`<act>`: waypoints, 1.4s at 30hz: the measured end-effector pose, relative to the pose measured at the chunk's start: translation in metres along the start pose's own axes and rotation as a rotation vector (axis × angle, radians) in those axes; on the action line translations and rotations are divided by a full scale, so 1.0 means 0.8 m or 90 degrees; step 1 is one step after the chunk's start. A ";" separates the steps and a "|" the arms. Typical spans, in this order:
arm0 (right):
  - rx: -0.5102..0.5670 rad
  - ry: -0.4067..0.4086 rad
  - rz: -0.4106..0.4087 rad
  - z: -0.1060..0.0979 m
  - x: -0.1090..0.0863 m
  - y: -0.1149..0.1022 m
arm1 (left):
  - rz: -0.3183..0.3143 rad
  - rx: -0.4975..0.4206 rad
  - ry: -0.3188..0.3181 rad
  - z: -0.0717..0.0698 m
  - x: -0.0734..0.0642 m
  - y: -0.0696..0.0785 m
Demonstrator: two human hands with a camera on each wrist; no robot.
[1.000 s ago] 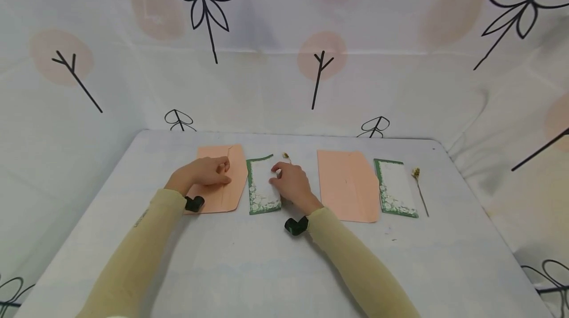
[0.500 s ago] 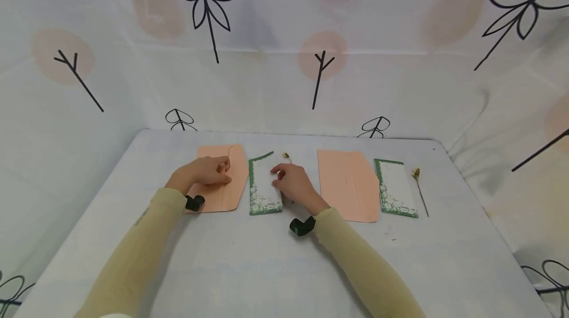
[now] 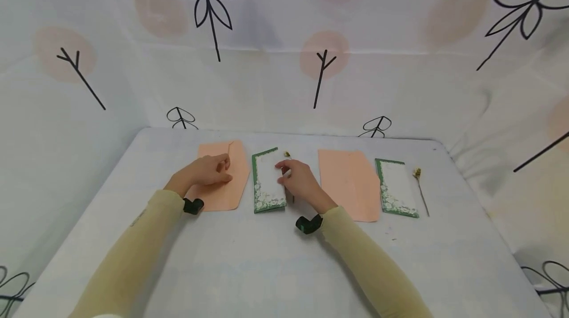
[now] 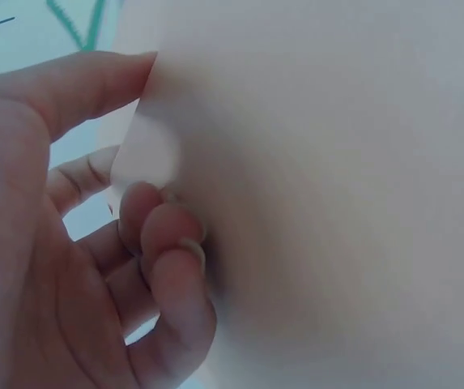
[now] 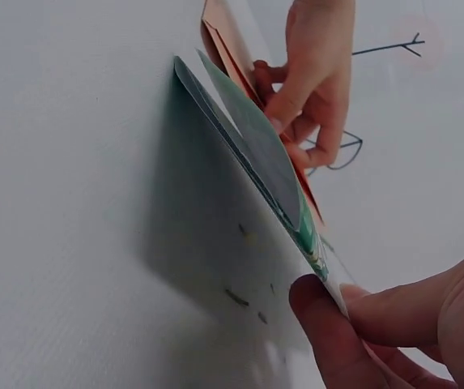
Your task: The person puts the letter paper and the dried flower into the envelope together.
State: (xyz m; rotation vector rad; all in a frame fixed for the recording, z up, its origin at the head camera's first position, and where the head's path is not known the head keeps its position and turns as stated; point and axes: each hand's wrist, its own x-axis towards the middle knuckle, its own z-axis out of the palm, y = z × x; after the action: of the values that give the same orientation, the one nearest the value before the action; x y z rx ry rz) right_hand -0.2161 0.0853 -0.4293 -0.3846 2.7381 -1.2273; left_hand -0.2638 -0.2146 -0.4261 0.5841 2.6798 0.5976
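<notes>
A peach envelope (image 3: 237, 160) lies under my left hand (image 3: 205, 170) in the head view. The left wrist view shows that hand's thumb and one finger at the envelope's edge, the other fingers curled over its face. My right hand (image 3: 302, 179) pinches the right edge of a folded card (image 3: 267, 179), white with a green floral border. In the right wrist view the card (image 5: 248, 154) rises off the table and its two leaves stand slightly apart; the right thumb (image 5: 402, 312) and forefinger grip its edge. A dried flower (image 3: 287, 153) is partly hidden behind my right hand.
Right of my right hand lie a second peach envelope (image 3: 348, 184), a second green-bordered card (image 3: 395, 187) and a dried flower (image 3: 418, 174) with a thin stem. Small dark bits (image 5: 236, 298) lie on the white table. A patterned cloth (image 3: 249, 86) hangs behind.
My right hand has moved a little to the right, and the card has shifted right and slightly away with it. My left hand stays at the envelope.
</notes>
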 end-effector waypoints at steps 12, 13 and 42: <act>0.077 0.085 -0.031 0.000 0.001 -0.014 | -0.011 0.015 -0.024 -0.005 -0.001 0.006; 0.080 0.093 -0.035 0.001 0.001 -0.016 | -0.011 0.016 -0.027 -0.005 0.000 0.006; -0.079 0.110 -0.036 0.049 0.027 -0.056 | -0.015 0.001 -0.073 -0.012 0.013 0.014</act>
State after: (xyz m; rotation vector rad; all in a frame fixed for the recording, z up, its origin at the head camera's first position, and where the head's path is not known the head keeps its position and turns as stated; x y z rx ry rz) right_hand -0.2202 0.0226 -0.4217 -0.3880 2.9792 -1.1581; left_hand -0.2730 -0.2035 -0.4153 0.5694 2.5755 0.5396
